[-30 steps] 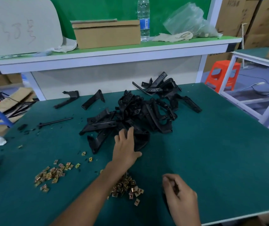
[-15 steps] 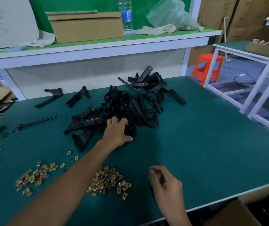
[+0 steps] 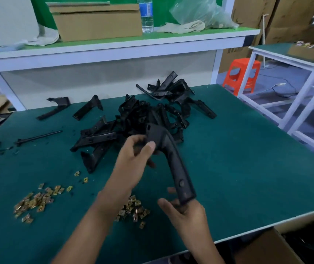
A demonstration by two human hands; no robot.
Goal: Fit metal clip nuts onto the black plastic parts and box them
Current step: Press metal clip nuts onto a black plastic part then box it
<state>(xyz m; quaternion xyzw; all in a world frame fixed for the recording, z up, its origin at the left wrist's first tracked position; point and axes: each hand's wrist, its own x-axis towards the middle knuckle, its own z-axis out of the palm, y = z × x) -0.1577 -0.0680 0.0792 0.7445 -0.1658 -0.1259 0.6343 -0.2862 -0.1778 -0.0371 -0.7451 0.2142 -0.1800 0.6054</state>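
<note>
Near the front bench point(image 3: 247, 168) edge, left hand point(image 3: 134, 161) grips a black plastic part point(image 3: 175, 164) high, right hand point(image 3: 187, 213) clasps it low.

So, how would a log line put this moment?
left hand: grips black plastic part top | right hand: holds its lower end | clip nuts: loose on table

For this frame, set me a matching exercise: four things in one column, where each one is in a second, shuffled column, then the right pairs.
Things
1. water bottle
2. orange stool
3. curved black part
4. clip nuts

Places
A. in loose heaps on the green table
B. held by the left hand and the right hand
C. on the floor, right of the table
D. on the shelf, beside the cardboard box

Pairs: 1-D, 2-C, 3-B, 4-A
</note>
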